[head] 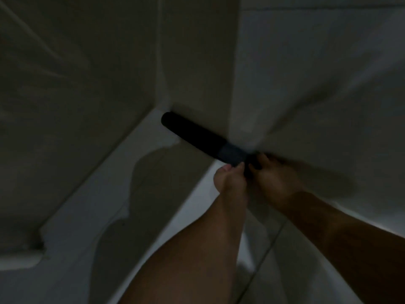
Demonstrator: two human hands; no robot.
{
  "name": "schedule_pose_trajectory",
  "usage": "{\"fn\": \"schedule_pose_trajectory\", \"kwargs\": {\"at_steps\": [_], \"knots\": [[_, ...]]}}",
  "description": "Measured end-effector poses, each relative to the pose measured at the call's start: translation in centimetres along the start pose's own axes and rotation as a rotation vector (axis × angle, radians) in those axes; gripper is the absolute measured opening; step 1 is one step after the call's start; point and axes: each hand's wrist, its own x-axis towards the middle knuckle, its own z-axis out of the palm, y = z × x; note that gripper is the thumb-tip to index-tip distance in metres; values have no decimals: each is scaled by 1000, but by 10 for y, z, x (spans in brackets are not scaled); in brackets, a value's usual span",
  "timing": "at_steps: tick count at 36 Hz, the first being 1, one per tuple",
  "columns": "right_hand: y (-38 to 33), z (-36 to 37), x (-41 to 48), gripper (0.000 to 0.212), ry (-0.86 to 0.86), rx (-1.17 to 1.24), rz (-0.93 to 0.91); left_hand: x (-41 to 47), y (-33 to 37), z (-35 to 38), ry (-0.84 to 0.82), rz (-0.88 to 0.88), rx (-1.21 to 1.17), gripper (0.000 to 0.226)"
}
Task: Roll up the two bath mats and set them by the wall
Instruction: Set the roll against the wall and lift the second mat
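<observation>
Because the roll (pixel 192 130) was meant to end by the wall (pixel 197 62), it was laid lengthwise on the floor (pixel 109 183), touching the wall's foot, its far end near the corner. The near end, where a lighter blue patch showed, was held by both hands: the left hand (pixel 230 178) was pinched on it from the floor side, and the right hand (pixel 274 178) was curled round it from the wall side, probably to stop it unrolling. Whether one mat or two were rolled there could not be told in the dimness.
</observation>
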Motion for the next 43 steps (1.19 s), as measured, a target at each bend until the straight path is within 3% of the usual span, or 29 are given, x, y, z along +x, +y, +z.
{"fn": "schedule_pose_trajectory", "kwargs": {"at_steps": [2,6,8,10,12,14,20,24,34,43], "knots": [[-1,3,3,33,21,-92,5,-2,5,-2,-23,-29,-57,30],[-3,7,-2,28,52,-145,27,-5,1,-9,-64,-40,-81,18],[-4,1,-5,32,-12,-150,34,-4,-5,-14,-70,-34,-15,12],[-5,-2,-9,41,-34,-138,4,-7,-7,-19,-75,44,148,15],[-2,-7,-17,44,-27,-113,-14,-19,-1,-27,-129,232,459,31],[1,-15,-27,43,-15,-95,-28,-31,2,-35,-180,420,719,29],[18,-35,-72,33,-51,-125,-64,-57,-4,-44,-535,613,997,16],[40,-55,-125,17,-91,-136,51,-89,-11,-25,-719,716,1102,18],[99,-117,-321,17,-99,-263,438,-234,-69,48,-1123,1082,1133,41],[127,-136,-466,37,-26,-318,603,-369,-85,48,-1369,1458,1333,49]]}}
